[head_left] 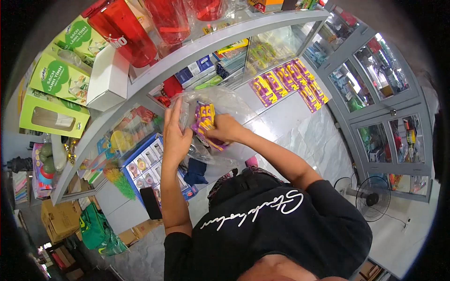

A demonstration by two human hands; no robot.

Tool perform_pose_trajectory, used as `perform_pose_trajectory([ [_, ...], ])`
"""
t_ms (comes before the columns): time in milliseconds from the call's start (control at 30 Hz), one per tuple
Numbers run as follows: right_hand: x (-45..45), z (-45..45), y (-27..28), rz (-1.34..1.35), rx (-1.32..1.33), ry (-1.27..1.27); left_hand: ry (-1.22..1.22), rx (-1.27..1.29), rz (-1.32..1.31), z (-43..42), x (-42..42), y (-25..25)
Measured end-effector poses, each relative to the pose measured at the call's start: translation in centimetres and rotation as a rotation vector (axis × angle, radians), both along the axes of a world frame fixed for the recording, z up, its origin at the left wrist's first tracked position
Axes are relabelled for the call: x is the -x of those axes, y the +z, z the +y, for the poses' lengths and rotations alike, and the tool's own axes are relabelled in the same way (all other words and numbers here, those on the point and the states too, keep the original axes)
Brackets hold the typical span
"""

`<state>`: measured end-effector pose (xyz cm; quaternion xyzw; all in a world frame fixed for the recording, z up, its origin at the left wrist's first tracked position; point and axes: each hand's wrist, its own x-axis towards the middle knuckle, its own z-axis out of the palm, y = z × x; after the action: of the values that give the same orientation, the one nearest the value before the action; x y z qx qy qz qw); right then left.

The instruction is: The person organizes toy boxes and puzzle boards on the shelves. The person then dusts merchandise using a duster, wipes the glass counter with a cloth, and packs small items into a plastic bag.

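Note:
A clear plastic bag (239, 100) lies spread at the middle of the head view, with purple and yellow packets (205, 114) bunched inside its opening. My right hand (225, 129) is closed on the packets' right side, its fingertips partly hidden among them. My left hand (177, 136) is at the bag's left side, fingers extended upward and the palm beside the plastic. More purple and yellow packets (281, 82) lie in rows on the floor farther to the right.
A glass display case with a grey frame (206, 40) curves across the front and left. A blue box of watches (145, 164) and a black phone (150, 203) are left of my left arm. Grey cabinets (349, 117) and a fan (372, 199) stand right.

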<state>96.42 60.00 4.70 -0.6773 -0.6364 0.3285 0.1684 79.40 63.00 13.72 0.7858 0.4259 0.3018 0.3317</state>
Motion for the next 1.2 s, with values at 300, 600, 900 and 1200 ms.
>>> perform_pose_trajectory([
  [300, -0.7, -3.0, 3.7, 0.434, -0.454, 0.251, 0.014, -0.036, -0.005, -1.0, 0.1, -1.0],
  [600, -19.9, -3.8, -4.7, 0.136, -0.308, -0.574, 0.153, 0.051, -0.036, -2.4, -1.7, -0.4],
  [900, -20.2, 3.1, -13.3, -0.344, -0.412, -0.616, 0.310, -0.165, -0.013, -4.9, -1.4, -2.0],
  [1200, -21.2, 1.4, -14.0, -0.475, -0.489, -0.487, 0.343, -0.169, 0.098, -6.6, 0.6, -2.3],
])
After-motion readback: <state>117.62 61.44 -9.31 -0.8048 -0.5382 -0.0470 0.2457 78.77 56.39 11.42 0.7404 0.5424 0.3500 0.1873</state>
